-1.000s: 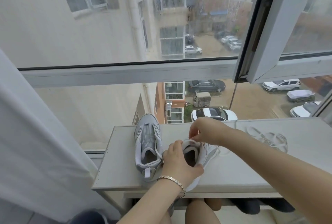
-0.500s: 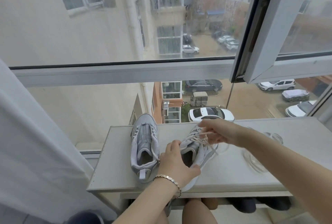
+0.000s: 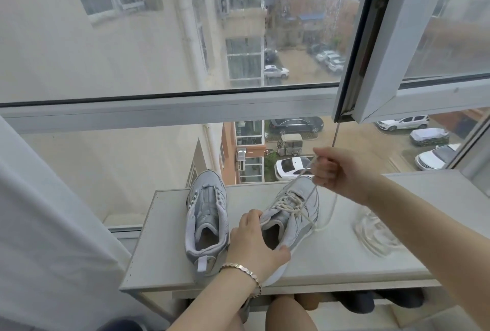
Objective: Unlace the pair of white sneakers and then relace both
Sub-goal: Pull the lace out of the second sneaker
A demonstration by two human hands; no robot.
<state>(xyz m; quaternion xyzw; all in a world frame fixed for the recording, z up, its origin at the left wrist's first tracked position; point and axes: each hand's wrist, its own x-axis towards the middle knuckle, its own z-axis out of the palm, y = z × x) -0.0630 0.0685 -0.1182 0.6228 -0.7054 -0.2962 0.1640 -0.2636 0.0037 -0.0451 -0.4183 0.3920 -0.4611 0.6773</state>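
Two white-grey sneakers stand side by side on a pale shelf top (image 3: pixel 331 259) by the window. The left sneaker (image 3: pixel 206 216) has no lace in its eyelets. The right sneaker (image 3: pixel 294 214) still carries its cream lace (image 3: pixel 291 204) crossed over the tongue. My left hand (image 3: pixel 254 244) grips the right sneaker's collar at the heel. My right hand (image 3: pixel 342 170) is raised above that shoe's toe and pinches the lace ends, which run taut up from the eyelets. A slack loop of the lace hangs to the shoe's right.
A loose white lace (image 3: pixel 376 232) lies coiled on the shelf top to the right of the shoes. A window sash (image 3: pixel 397 39) hangs open above my right hand. White cloth (image 3: pixel 39 224) fills the left side. Dark shoes (image 3: pixel 366 303) sit under the shelf.
My right hand rose from the right sneaker's tongue to above its toe, pulling the lace taut. My left hand kept its grip on the heel collar.
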